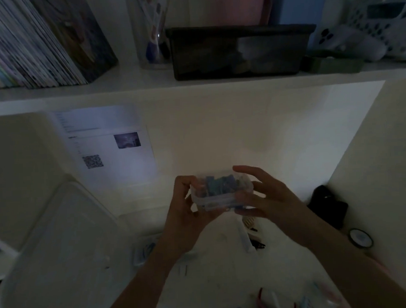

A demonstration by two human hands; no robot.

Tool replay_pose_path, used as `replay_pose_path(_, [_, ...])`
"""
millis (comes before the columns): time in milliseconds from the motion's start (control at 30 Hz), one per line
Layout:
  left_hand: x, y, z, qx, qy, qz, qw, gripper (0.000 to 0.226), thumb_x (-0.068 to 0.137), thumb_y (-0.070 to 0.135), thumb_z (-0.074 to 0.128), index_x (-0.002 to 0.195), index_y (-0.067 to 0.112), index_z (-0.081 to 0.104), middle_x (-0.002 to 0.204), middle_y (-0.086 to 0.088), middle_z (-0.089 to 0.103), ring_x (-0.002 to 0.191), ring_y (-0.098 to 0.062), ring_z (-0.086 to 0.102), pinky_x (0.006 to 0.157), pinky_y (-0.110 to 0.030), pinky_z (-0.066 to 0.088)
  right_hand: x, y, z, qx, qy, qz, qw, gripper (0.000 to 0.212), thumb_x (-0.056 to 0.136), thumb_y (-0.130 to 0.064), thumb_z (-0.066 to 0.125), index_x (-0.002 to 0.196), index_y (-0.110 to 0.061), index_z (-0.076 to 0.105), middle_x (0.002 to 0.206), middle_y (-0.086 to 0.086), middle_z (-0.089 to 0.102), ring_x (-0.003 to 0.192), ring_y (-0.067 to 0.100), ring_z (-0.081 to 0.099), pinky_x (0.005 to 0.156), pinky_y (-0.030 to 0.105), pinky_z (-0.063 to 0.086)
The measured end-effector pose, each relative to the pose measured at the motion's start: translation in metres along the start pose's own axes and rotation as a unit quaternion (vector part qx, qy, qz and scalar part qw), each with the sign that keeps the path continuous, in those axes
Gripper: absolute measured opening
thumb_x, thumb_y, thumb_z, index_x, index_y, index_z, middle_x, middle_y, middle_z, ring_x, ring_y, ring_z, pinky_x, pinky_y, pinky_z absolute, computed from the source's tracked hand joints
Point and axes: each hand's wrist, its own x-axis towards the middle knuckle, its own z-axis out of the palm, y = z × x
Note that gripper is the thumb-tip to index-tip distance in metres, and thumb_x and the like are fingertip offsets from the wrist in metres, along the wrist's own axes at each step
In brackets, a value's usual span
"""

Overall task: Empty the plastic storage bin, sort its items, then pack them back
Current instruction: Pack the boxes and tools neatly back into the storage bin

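Both hands hold a small clear box [218,192] up in the air above the tabletop [215,275], and it is full of little blue and green bits (too dim to say what they are). The left hand [188,209] wraps its fingers round the left end, and the right hand [265,197] holds the right end, with its top fingers stretched out over the rim and its lower fingers under the bottom. So each grip is closed on the box, not wide open. This looks like the sorting part of the job, and the box is one of the things that came out of the big white bin [55,246], which sits low on the left with its lid on or beside it; I cannot tell which. To do this step well, the box should stay flat so nothing spills, and the hands should keep a hold on both ends until it rests on a bare spot. That spot needs care, because small things lie right under the arms: a dark hair clip [258,244], a roll of tape [360,238] near the right wall, and some pink and blue bits near the bottom edge. A sheet of paper [107,145] hangs on the back wall. Up on the shelf [195,85] stand a dark tub [237,51], a row of books [32,49] and a game controller [345,43], well away from the hands. The light is very low, so going slowly should help.
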Motion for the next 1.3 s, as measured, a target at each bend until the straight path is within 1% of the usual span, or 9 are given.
replay_pose_path(167, [-0.002,0.000,-0.017,-0.003,-0.077,-0.077,0.994,0.052,0.072,0.003,0.082,0.106,0.011,0.043,0.121,-0.016,0.052,0.101,-0.030,0.063,0.068,-0.039,0.060,0.006,0.018,0.002,0.030,0.015,-0.001,0.999,0.051,0.082,-0.008,0.076,0.125,-0.030,0.060,0.118,0.006,0.069,0.100,0.030,0.071,0.083,0.044,0.059])
replay_pose_path(233, [-0.004,0.000,-0.023,-0.001,-0.071,-0.096,0.993,0.046,0.074,0.008,0.082,0.104,0.011,0.046,0.119,0.001,0.056,0.099,-0.015,0.061,0.066,-0.026,0.056,0.007,0.026,0.002,0.029,-0.001,0.001,1.000,0.053,0.081,-0.006,0.077,0.125,-0.028,0.059,0.121,0.007,0.068,0.100,0.032,0.071,0.084,0.046,0.059])
replay_pose_path(333, [-0.006,-0.004,-0.029,0.026,-0.050,-0.098,0.994,0.039,0.073,0.007,0.080,0.099,0.013,0.052,0.108,0.016,0.059,0.101,-0.010,0.058,0.069,-0.024,0.054,0.008,0.035,0.006,-0.029,-0.009,-0.032,0.999,0.059,0.077,-0.005,0.081,0.126,-0.023,0.056,0.123,0.003,0.067,0.102,0.030,0.070,0.085,0.048,0.059])
replay_pose_path(567, [-0.020,-0.021,-0.040,0.004,-0.025,-0.092,0.995,0.039,0.074,-0.003,0.079,0.096,0.016,0.054,0.110,-0.009,0.057,0.093,-0.027,0.059,0.067,-0.032,0.056,0.012,0.058,0.021,-0.085,0.029,-0.072,0.993,0.062,0.073,-0.013,0.085,0.127,-0.020,0.057,0.121,-0.002,0.068,0.086,0.033,0.073,0.071,0.052,0.060])
replay_pose_path(733, [-0.036,-0.038,-0.054,0.054,-0.027,-0.136,0.989,0.050,0.070,0.002,0.084,0.105,0.009,0.049,0.118,-0.011,0.058,0.108,-0.028,0.062,0.076,-0.048,0.059,0.015,0.081,0.032,0.037,0.002,0.040,0.999,0.077,0.075,-0.015,0.080,0.139,-0.032,0.043,0.123,0.001,0.067,0.103,0.025,0.071,0.083,0.043,0.060])
replay_pose_path(900, [-0.076,-0.070,-0.069,0.097,-0.056,-0.215,0.970,0.064,0.072,0.012,0.085,0.121,0.017,0.044,0.117,0.012,0.057,0.106,-0.011,0.063,0.078,-0.028,0.056,0.024,0.148,0.065,0.071,0.073,0.212,0.972,0.015,0.086,-0.013,0.073,0.099,-0.016,0.067,0.099,0.013,0.069,0.077,0.021,0.067,0.065,0.032,0.057])
replay_pose_path(1033, [-0.112,-0.105,-0.082,0.232,-0.071,-0.254,0.936,0.074,0.070,0.032,0.087,0.131,0.027,0.046,0.128,0.020,0.043,0.117,0.006,0.049,0.088,-0.016,0.050,0.019,0.198,0.080,0.052,0.064,0.262,0.962,0.017,0.084,-0.009,0.076,0.100,-0.009,0.070,0.078,0.015,0.071,0.058,0.020,0.060,0.058,0.030,0.047])
replay_pose_path(1200, [-0.126,-0.142,-0.098,0.400,-0.089,-0.220,0.885,0.066,0.078,0.038,0.078,0.134,0.031,0.044,0.137,0.005,0.038,0.112,-0.007,0.049,0.087,-0.001,0.036,0.041,0.237,0.112,-0.005,0.101,0.272,0.957,0.025,0.083,-0.019,0.077,0.106,-0.012,0.069,0.093,0.016,0.073,0.069,0.023,0.063,0.063,0.034,0.050])
replay_pose_path(1300, [-0.117,-0.164,-0.112,0.455,-0.098,-0.208,0.860,0.064,0.083,0.031,0.073,0.139,0.020,0.042,0.140,-0.009,0.036,0.123,-0.026,0.047,0.096,-0.027,0.046,0.071,0.252,0.133,-0.028,0.105,0.271,0.957,0.028,0.081,-0.030,0.071,0.106,-0.017,0.067,0.094,0.013,0.071,0.080,0.031,0.067,0.068,0.042,0.057])
